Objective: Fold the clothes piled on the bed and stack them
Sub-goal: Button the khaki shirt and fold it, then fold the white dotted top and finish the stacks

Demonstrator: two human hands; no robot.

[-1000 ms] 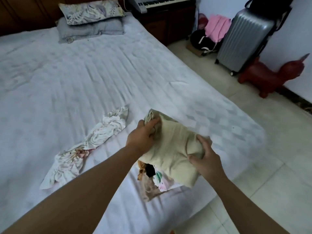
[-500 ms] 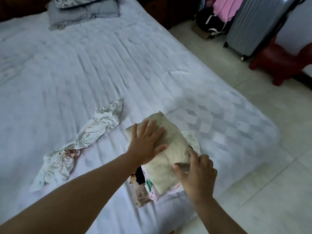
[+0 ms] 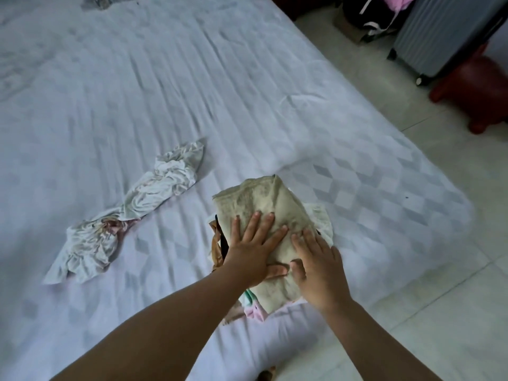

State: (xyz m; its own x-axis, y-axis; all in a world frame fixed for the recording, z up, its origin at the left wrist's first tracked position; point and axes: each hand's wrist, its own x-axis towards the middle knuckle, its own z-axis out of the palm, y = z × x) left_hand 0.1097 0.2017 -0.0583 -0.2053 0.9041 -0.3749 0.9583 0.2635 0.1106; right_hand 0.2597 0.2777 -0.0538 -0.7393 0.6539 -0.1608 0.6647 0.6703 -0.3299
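Pressing flat with straight, spread fingers, the left hand lies on a folded beige cloth; the right hand lies beside it at 3 o'clock, fingers also extended and gripping nothing. That cloth tops a stack of folded clothes (pink, pale green and brown edges peek out underneath) near the bed's corner. At 9 o'clock from the stack, a crumpled white garment lies apart on the sheet. At 1 o'clock, on the tiled floor, stands a grey suitcase.
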